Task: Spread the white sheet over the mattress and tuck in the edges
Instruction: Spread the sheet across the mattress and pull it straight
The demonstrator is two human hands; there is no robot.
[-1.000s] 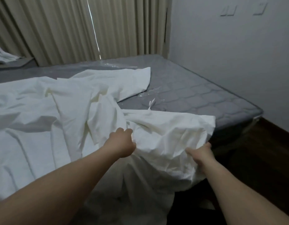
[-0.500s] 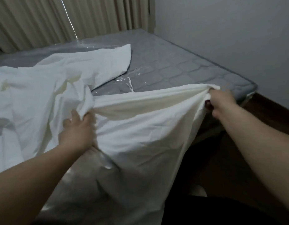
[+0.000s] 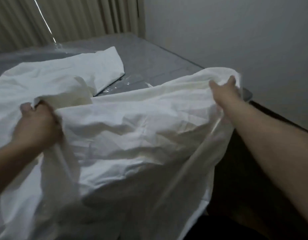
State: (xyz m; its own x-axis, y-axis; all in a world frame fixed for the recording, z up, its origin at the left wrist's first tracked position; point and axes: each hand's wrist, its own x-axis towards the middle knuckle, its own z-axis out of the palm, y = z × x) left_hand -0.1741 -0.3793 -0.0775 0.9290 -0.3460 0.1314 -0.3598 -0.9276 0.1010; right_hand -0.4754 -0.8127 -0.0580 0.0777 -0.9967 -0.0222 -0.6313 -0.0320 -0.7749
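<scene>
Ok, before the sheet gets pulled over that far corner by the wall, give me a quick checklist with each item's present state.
1. Left hand grips the white sheet: ok, fingers curled round a bunched edge.
2. Right hand holds the sheet: ok, it pinches the raised edge near the wall-side corner.
3. Sheet lifted between the hands: ok, though crumpled and slack.
4. Mattress fully covered: not ok, grey surface shows toward the curtain and wall.
5. Far part of the sheet flat: not ok, it lies folded over itself.
6. Edges tucked: not ok on the near side, where the sheet hangs loose; elsewhere cannot tell.
</scene>
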